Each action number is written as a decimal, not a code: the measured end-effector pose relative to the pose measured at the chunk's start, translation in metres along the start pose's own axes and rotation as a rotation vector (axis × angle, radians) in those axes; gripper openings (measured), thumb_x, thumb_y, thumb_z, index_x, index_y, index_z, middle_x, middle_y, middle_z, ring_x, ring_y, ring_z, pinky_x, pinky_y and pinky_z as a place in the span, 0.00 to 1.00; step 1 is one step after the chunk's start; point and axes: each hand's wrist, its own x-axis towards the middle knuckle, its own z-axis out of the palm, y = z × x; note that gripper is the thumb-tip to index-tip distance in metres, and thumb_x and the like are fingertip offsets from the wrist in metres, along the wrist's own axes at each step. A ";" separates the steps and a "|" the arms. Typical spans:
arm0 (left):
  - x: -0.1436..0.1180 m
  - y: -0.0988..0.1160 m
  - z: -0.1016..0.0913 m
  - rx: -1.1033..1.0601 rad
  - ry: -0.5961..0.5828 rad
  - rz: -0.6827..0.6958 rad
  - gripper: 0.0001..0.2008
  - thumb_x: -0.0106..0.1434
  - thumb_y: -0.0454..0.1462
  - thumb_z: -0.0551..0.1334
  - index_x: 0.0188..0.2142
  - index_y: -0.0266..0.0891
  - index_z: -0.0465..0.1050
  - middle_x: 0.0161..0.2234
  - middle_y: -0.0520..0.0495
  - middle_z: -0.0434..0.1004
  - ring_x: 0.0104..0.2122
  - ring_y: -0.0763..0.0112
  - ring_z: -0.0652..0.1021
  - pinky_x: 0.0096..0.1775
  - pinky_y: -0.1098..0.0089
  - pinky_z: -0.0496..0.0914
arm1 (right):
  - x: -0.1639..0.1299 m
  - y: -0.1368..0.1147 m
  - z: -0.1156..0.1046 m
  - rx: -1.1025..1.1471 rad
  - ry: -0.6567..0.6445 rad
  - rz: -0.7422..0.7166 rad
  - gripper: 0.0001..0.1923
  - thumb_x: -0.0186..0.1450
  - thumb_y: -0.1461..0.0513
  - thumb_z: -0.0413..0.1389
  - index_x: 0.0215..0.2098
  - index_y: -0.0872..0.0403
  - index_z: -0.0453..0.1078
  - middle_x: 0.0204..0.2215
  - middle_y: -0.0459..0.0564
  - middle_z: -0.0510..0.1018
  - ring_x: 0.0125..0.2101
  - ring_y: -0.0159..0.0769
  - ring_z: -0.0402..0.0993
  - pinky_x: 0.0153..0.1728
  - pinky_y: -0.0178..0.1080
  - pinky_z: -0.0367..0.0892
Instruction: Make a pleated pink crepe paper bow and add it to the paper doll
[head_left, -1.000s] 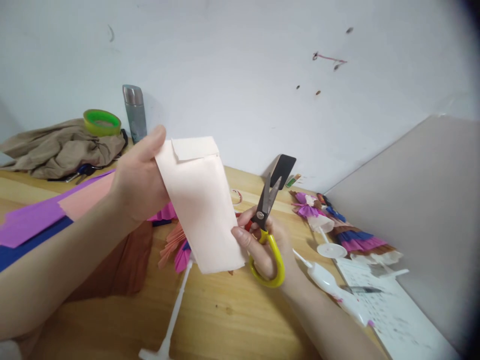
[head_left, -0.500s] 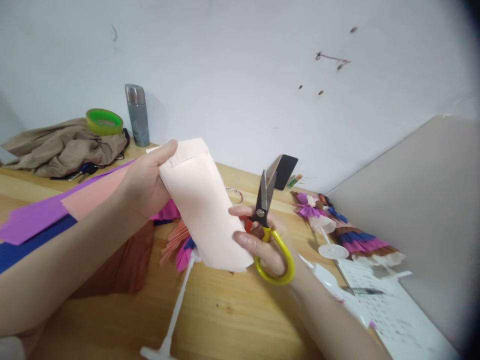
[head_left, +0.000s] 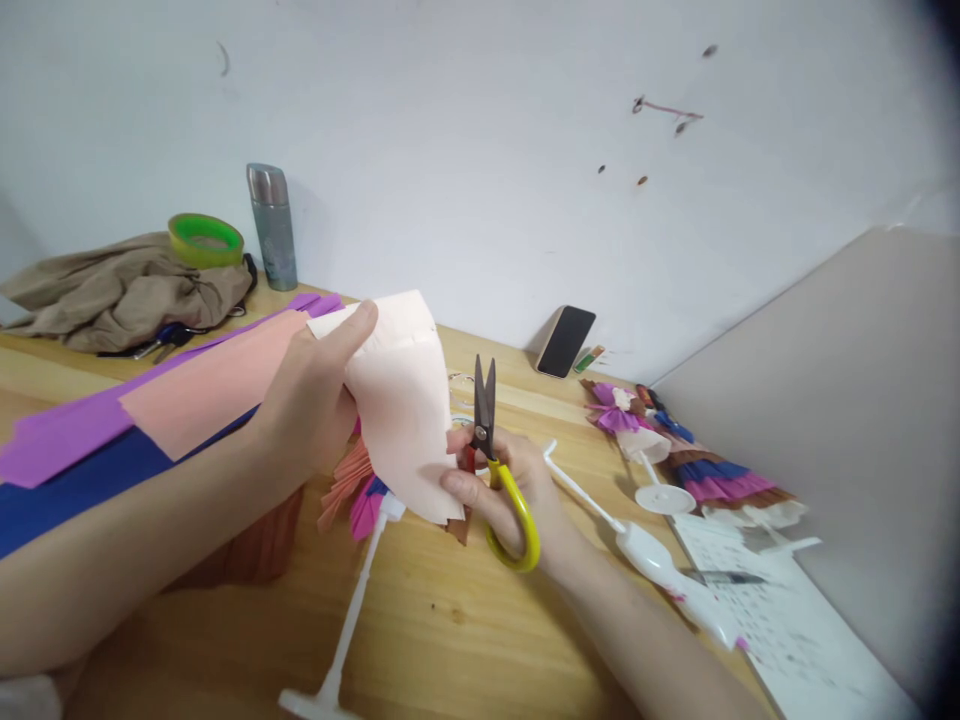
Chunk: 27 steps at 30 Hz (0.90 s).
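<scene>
From the head camera, my left hand (head_left: 311, 400) pinches the top of a folded pale peach crepe paper sheet (head_left: 401, 410), thumb across its upper edge and fingers closed behind it, holding it up above the wooden tabletop (head_left: 450, 620). My right hand (head_left: 510, 490) has its fingers through the loops of the yellow-handled scissors (head_left: 491, 450) and is wrapped tight round them. The dark blades point upward, nearly together, with only a narrow gap at the tips. They stand just beside the sheet's right edge, not on it. My right fingertips (head_left: 457, 487) also touch the sheet's lower right corner.

As I judge it, the folding is done and the scissors are in hand, but I see no fresh slit in the sheet along the edge facing the blades, so the cutting itself is not yet done. The bottom edge looks a little jagged near the corner; I cannot tell whether that is a cut.

Beneath the sheet lie pleated pink and orange paper pieces (head_left: 352, 495) and a white plastic stand (head_left: 337, 640). Long purple, peach and blue paper strips (head_left: 112, 430) lie to my left, and finished paper-skirted dolls (head_left: 675, 460) to my right.
</scene>
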 end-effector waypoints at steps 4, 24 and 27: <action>-0.005 -0.007 0.001 -0.008 -0.017 -0.035 0.10 0.59 0.43 0.64 0.28 0.39 0.71 0.26 0.46 0.76 0.37 0.57 0.79 0.37 0.64 0.72 | -0.001 0.001 0.001 -0.188 0.057 -0.141 0.09 0.63 0.58 0.57 0.29 0.52 0.64 0.20 0.42 0.66 0.21 0.30 0.64 0.23 0.34 0.60; 0.079 0.101 -0.083 0.295 -0.197 0.274 0.21 0.65 0.27 0.44 0.52 0.14 0.65 0.40 0.41 0.79 0.55 0.45 0.70 0.50 0.38 0.62 | -0.003 -0.015 -0.048 0.292 0.188 -0.067 0.11 0.60 0.55 0.62 0.30 0.51 0.66 0.15 0.42 0.72 0.13 0.34 0.70 0.14 0.36 0.64; 0.085 0.124 -0.085 0.256 -0.245 0.294 0.24 0.64 0.25 0.40 0.56 0.18 0.62 0.40 0.45 0.78 0.55 0.43 0.69 0.39 0.43 0.68 | -0.003 -0.017 -0.050 0.313 0.205 -0.083 0.11 0.59 0.55 0.62 0.32 0.51 0.67 0.15 0.41 0.72 0.12 0.35 0.69 0.13 0.37 0.63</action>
